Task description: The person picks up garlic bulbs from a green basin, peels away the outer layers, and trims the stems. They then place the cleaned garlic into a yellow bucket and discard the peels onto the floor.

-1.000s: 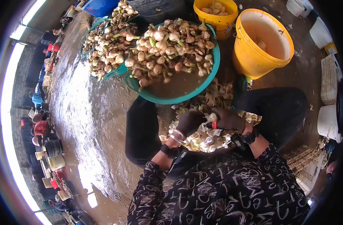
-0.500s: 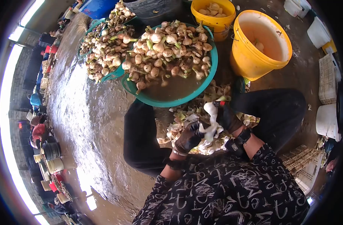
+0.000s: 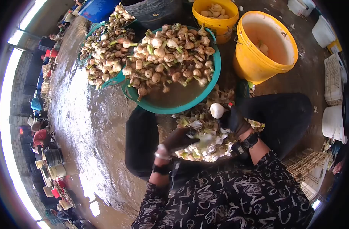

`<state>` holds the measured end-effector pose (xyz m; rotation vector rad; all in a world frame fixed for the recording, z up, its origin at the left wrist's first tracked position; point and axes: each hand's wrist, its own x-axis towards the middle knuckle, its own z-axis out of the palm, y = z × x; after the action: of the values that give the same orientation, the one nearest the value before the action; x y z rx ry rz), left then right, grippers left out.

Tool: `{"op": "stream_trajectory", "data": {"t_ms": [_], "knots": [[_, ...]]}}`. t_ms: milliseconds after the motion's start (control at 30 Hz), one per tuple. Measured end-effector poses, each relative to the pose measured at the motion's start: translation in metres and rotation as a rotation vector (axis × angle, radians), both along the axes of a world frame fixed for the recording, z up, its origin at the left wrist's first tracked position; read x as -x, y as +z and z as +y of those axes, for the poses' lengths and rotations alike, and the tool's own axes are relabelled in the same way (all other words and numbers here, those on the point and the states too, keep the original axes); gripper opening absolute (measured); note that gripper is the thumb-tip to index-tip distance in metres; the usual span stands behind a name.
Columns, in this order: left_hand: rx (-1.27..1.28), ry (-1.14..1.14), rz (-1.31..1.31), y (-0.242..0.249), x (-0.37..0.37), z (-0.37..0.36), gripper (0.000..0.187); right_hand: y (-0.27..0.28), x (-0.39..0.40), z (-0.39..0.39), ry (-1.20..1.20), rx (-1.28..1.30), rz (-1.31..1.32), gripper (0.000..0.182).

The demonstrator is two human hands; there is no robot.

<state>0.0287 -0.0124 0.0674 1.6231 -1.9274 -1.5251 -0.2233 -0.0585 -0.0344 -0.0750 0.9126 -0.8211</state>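
Observation:
A peeled white garlic bulb (image 3: 217,110) sits at the fingers of my right hand (image 3: 235,122), which is in a dark glove and closed around it. A small red spot shows by that hand's fingertips; I cannot make out what it belongs to. My left hand (image 3: 177,139), gloved too, is apart from the bulb, over the left side of the peel pile, its fingers smeared by motion. Whitish garlic skins (image 3: 209,147) lie heaped between my legs, below both hands. In front stands a green tub (image 3: 174,110) of unpeeled garlic bulbs (image 3: 163,49) with murky water at its near side.
A second green tub (image 3: 112,81) of garlic stands to the left. Right of the tubs are a large yellow bucket (image 3: 254,65) and a smaller yellow bucket (image 3: 222,32) holding peeled bulbs. White crates (image 3: 333,80) line the right side. People sit along the far left, across wet floor (image 3: 106,145).
My left hand has moved left, away from the bulb and my right hand. The white strip of skin that hung between the hands has left the bulb, which now looks round and bare.

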Motion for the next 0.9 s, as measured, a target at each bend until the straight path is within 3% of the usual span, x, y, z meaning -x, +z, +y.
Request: {"op": "stream_trajectory", "data": {"t_ms": [33, 67, 133, 167, 233, 267, 333, 400, 467, 500, 533, 633, 667, 733, 767, 833, 867, 900], "knots": [[0.205, 0.008, -0.291, -0.031, -0.003, -0.009, 0.041, 0.0, 0.005, -0.001, 0.043, 0.083, 0.191, 0.039], [0.123, 0.194, -0.138, -0.041, -0.006, -0.026, 0.042, -0.001, 0.012, -0.008, 0.002, 0.209, 0.141, 0.036], [0.093, 0.615, 0.265, -0.096, -0.015, -0.062, 0.055, -0.002, 0.033, -0.027, -0.039, 1.014, 0.715, 0.034], [0.156, 0.632, 0.166, -0.11, -0.02, -0.086, 0.052, 0.053, 0.035, -0.038, -0.124, 0.765, -0.124, 0.043], [0.219, 0.651, 0.075, -0.131, -0.021, -0.135, 0.049, 0.162, 0.026, -0.042, -0.226, 0.579, -0.333, 0.048], [0.151, 0.703, -0.024, -0.142, -0.019, -0.159, 0.041, 0.153, 0.029, -0.048, -0.226, 0.585, -0.328, 0.048], [0.082, 0.748, -0.118, -0.158, -0.019, -0.188, 0.034, 0.109, 0.038, -0.056, -0.111, 0.556, -0.058, 0.052], [0.303, 0.311, -0.416, -0.168, -0.021, -0.21, 0.045, 0.05, 0.031, -0.053, -0.083, 0.464, -0.004, 0.058], [0.358, 0.347, -0.387, -0.184, -0.023, -0.216, 0.038, 0.036, 0.025, -0.048, -0.051, 0.359, 0.048, 0.064], [0.409, 0.379, -0.36, -0.193, -0.023, -0.216, 0.03, 0.038, 0.019, -0.043, 0.07, 0.427, 0.263, 0.059], [0.215, 0.601, 0.038, -0.217, -0.029, -0.219, 0.026, 0.041, 0.012, -0.04, 0.192, 0.487, 0.478, 0.054], [-0.006, 0.671, 0.147, -0.103, -0.008, -0.179, 0.028, 0.04, -0.003, -0.041, 0.157, 0.273, 0.367, 0.042], [0.216, 0.451, 0.171, -0.106, -0.013, -0.165, 0.034, 0.036, -0.01, -0.039, 0.156, 0.269, 0.36, 0.042], [0.272, 0.241, 0.109, -0.055, 0.005, -0.126, 0.034, 0.028, -0.022, -0.031, 0.125, 0.571, 0.527, 0.037], [0.129, 0.306, 0.232, -0.039, 0.016, -0.109, 0.036, 0.03, -0.023, -0.028, 0.128, 0.571, 0.522, 0.037], [-0.043, 0.267, 0.349, -0.021, 0.031, -0.081, 0.048, 0.038, -0.027, -0.021, 0.305, 0.454, 0.218, 0.036], [0.219, 0.194, 0.293, -0.029, 0.035, -0.071, 0.053, 0.04, -0.032, -0.015, 0.279, 0.479, 0.054, 0.036], [0.482, 0.116, 0.233, -0.042, 0.038, -0.063, 0.058, 0.045, -0.033, -0.008, 0.283, 0.48, 0.052, 0.036]]}}
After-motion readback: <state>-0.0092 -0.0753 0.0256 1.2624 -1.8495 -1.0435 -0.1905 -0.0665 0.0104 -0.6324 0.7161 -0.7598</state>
